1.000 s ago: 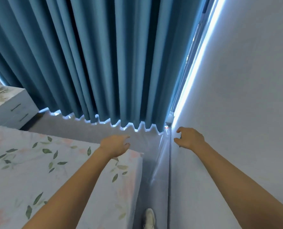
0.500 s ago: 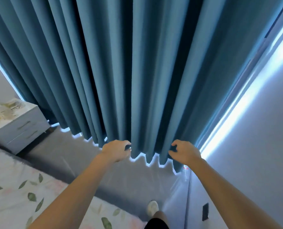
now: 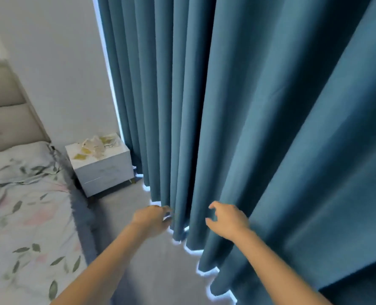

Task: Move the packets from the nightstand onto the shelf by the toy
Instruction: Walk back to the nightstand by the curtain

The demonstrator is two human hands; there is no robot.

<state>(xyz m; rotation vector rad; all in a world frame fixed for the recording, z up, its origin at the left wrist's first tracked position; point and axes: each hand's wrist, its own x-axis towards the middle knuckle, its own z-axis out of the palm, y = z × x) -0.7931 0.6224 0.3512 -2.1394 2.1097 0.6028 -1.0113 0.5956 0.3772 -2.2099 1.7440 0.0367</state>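
Two hands: both reach forward over the floor (image 3: 151, 271) in the near middle of the scene, neither holding a packet
Left hand (image 3: 150, 220): fingers curled loosely, nothing plainly in them; the fingertips lie against the nearest curtain fold, though blur makes actual contact uncertain
Right hand (image 3: 227, 221): thumb and fingers bent and spread apart, clear of any object, seen against the curtain (image 3: 248, 106)
Reason for posture: judged as arms carried ahead while the person walks toward the nightstand, hands ready to pick up
Packets (image 3: 94, 147): a loose heap of pale and yellow-green sachets on top of the nightstand (image 3: 104, 172), far left, well apart from both hands
Nightstand position: white, two drawers, set between the bed and the curtain, against the far wall (image 3: 57, 62)
Shelf and toy: not in view; the destination cannot be placed from this view
Bed (image 3: 24, 227): floral cover and pillow (image 3: 17, 164) fill the left side, with a padded headboard (image 3: 4, 106) behind
Obstacles: the passage between bed edge and curtain folds is narrow; the hanging folds crowd it on the right, so the approach likely runs straight along this strip
Task stage: judged as early, with the pick-up not yet begun
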